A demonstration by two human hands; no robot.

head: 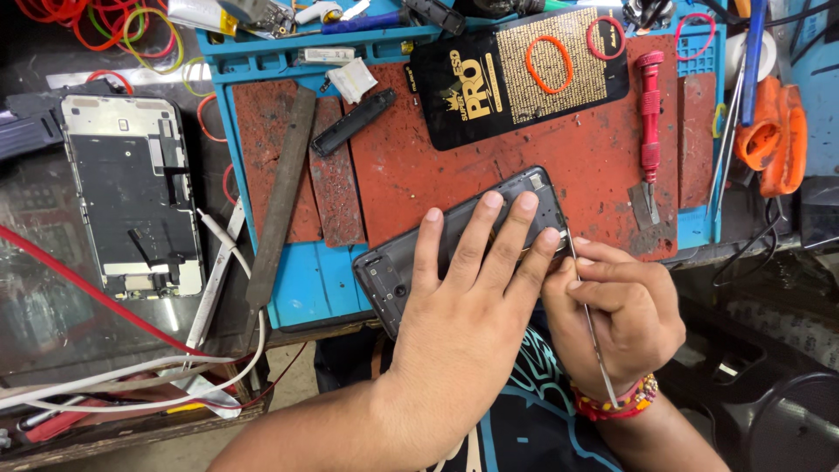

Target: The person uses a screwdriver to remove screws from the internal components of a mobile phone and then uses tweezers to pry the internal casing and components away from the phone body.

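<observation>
The left hand [468, 306] spreads its fingers flat over the dark phone [454, 249], apparently pinning it to the red mat [419, 166] at the bench's near edge. The right hand [616, 306] pinches thin tweezers [584, 301] at the phone's right end. Beyond lie a red screwdriver [649, 118] and a flat file [281, 197], leaving bare mat between.

A flat black package [516, 74] with gold print lies at twelve o'clock on the red mat (an orange band rests on it). A small white packet [351, 80] sits at eleven o'clock.
</observation>
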